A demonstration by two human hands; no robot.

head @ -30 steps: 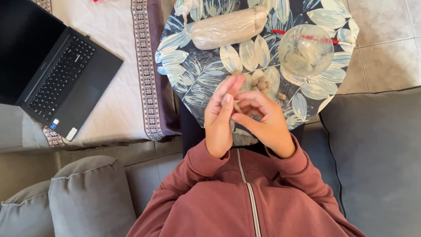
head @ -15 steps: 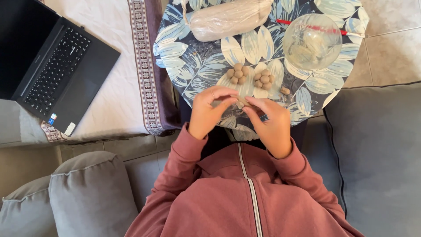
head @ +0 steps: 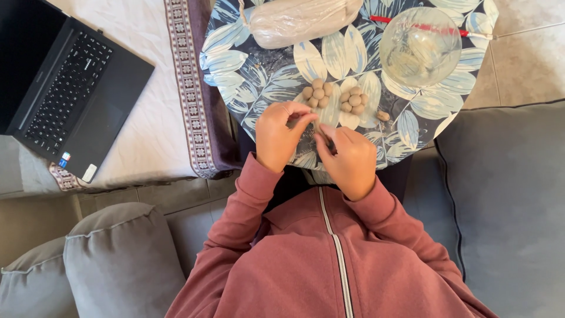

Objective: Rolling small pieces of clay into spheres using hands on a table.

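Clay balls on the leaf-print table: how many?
About 11 clay balls: five clustered left, five clustered right, one apart at. More may be hidden between the left hand and right hand.

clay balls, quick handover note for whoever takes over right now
Left hand and right hand: fingertips meet over the near edge of the leaf-print tray, pinching something small I cannot make out.
Done: two flower-like clusters of clay balls lie on the tray, one loose piece to their right.
Wrapped clay and a glass bowl sit at the far side.
Left: plenty of wrapped clay; final count unclear.
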